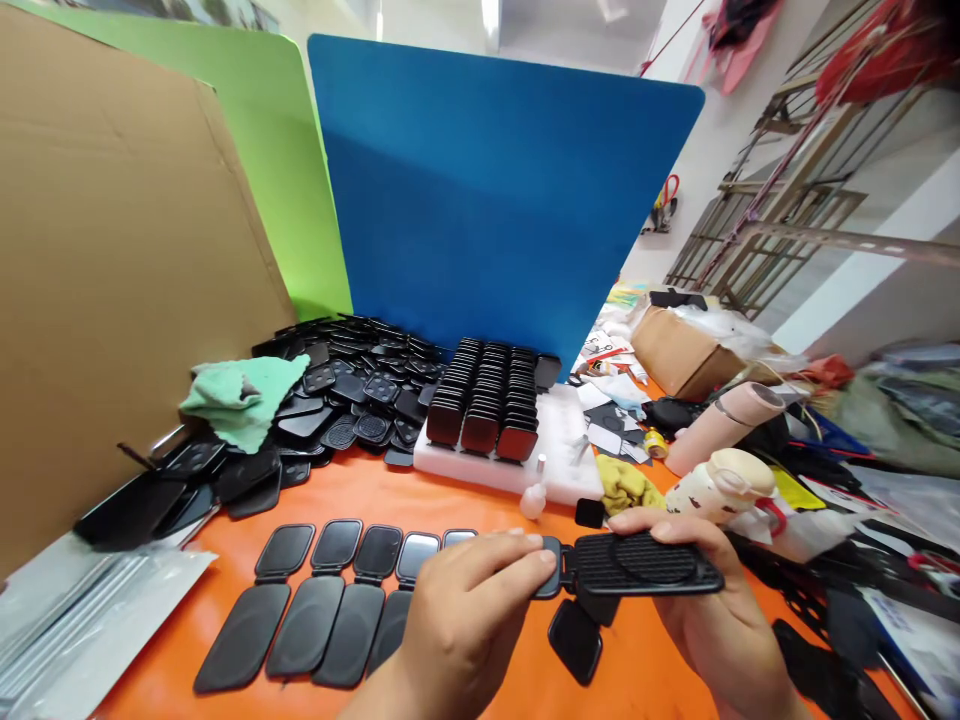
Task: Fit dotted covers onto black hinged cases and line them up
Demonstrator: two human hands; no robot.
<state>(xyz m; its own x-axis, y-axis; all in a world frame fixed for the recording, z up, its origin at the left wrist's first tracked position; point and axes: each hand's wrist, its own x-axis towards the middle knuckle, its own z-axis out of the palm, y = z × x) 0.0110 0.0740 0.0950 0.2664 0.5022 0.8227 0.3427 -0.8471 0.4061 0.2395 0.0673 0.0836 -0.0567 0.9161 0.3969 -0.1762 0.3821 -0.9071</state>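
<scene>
Both hands hold one black hinged panel [637,563] above the orange table. Its larger part has a ribbed face with a round outline, and a small square flap joins it by a hinge. My left hand [472,600] pinches the flap end; my right hand [697,590] grips the larger part, thumb along its top edge. Beneath it lies a smaller black piece [576,640], partly covered. To the left, several similar hinged panels [302,625] lie opened out in a row, the rightmost partly hidden behind my left hand.
Upright black pieces [484,405] stand in rows on a white foam block [562,430], beside a small clear bottle [534,500]. A heap of black parts [360,390] and a green cloth [244,400] lie back left. A cream jar [720,485] and pink tumbler [724,425] stand right.
</scene>
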